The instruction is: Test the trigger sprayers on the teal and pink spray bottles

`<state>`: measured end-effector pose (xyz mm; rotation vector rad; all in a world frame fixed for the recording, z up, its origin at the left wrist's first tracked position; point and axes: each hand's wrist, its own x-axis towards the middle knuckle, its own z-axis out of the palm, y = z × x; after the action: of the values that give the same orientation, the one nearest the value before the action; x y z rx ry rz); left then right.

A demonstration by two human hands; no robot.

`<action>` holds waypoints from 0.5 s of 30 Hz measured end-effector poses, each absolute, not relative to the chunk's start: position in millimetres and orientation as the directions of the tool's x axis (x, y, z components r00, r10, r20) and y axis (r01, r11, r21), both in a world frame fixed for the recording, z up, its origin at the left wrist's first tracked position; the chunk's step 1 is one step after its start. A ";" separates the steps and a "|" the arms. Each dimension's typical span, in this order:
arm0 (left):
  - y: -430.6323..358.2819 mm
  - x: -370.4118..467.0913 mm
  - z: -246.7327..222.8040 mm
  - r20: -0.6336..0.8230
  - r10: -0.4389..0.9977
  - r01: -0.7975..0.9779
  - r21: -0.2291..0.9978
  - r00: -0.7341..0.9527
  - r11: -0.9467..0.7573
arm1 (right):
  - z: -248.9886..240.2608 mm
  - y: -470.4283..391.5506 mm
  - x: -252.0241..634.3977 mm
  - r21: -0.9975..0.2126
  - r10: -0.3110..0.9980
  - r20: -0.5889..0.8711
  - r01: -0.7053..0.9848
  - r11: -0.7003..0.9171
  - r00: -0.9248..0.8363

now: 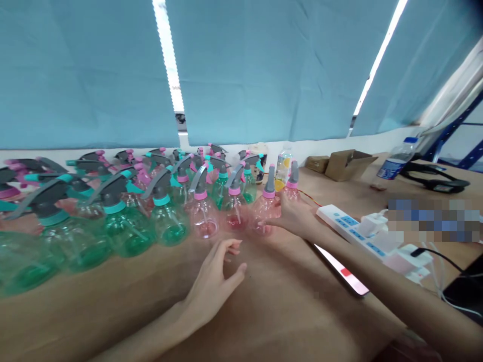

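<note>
My right hand point(296, 217) reaches in from the right and is around a clear pink spray bottle point(260, 213) with a pink collar and grey trigger; the thumb lies across the front, and the other fingers are partly hidden. Just behind that hand stands another pink spray bottle point(292, 183). My left hand point(219, 274) hovers over the table, fingers bent and apart from the thumb, holding nothing. Nearest to it are a pinkish spray bottle point(204, 216) and a red-tinted one point(235, 211). Leftward, a green spray bottle point(130, 229) stands in the front row.
Several more spray bottles crowd the left and back. On the right lie a white power strip point(339, 221) with plugged-in chargers and a lit phone point(341, 269). Farther back are an open cardboard box point(345, 165), a blue-capped water bottle point(398, 160) and a black strap point(433, 178).
</note>
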<state>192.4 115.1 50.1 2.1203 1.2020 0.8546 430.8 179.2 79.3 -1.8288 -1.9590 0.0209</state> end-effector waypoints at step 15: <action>131.5 214.5 61.2 0.255 0.874 0.479 0.755 0.414 -0.447 | 94.9 194.8 414.5 -0.340 0.973 0.230 0.938 0.060 0.021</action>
<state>214.5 131.5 61.2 2.0827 1.1430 0.8695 414.5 194.8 94.9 -1.9071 -1.9460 0.1171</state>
